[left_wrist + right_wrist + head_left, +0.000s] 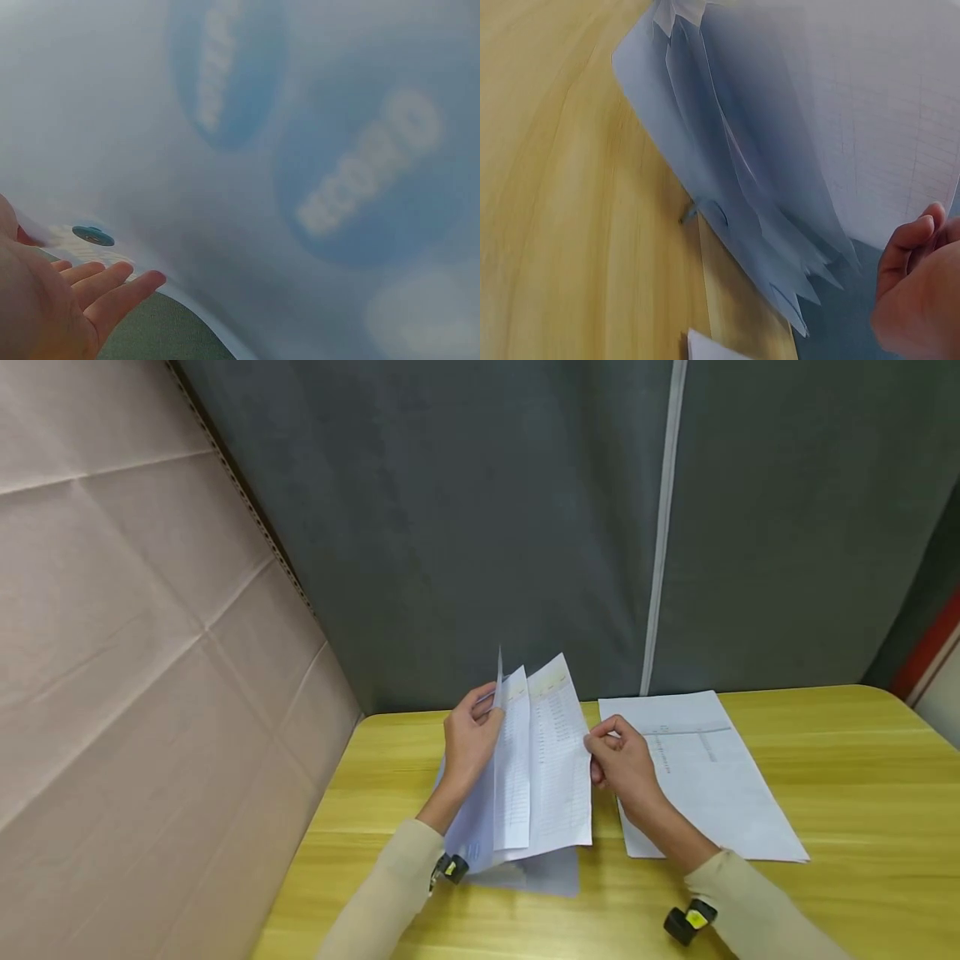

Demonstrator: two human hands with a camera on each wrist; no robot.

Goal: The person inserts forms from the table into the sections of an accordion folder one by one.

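Both hands work at a fanned set of printed sheets (543, 760) held up over a yellow wooden table (825, 893) in the head view. On that side, the left hand (468, 747) curls its fingers round the left edge of the sheets and of a translucent bluish folder (536, 872) whose lower flap lies on the table beneath them, while the right hand (622, 760) pinches the right edge of the outermost sheet between thumb and bent fingers. Just right of that hand, a separate white sheet (712, 777) with a few printed lines lies flat on the table, partly under the right forearm. Both forearms wear beige sleeves, each with a small black and yellow device at the wrist. Grey fabric hangs behind the table and a cardboard panel (135, 635) stands at the left. From the left wrist, the folder's pale, blurred surface with blue printed marks fills the picture, the fingers (112, 289) reach along its lower edge, and a small teal snap button (93, 235) sits near them. From the right wrist, the sheets fan out above the table, the folder's edge touches the wood, and the fingertips (911, 244) press the lower corner of the nearest sheet.
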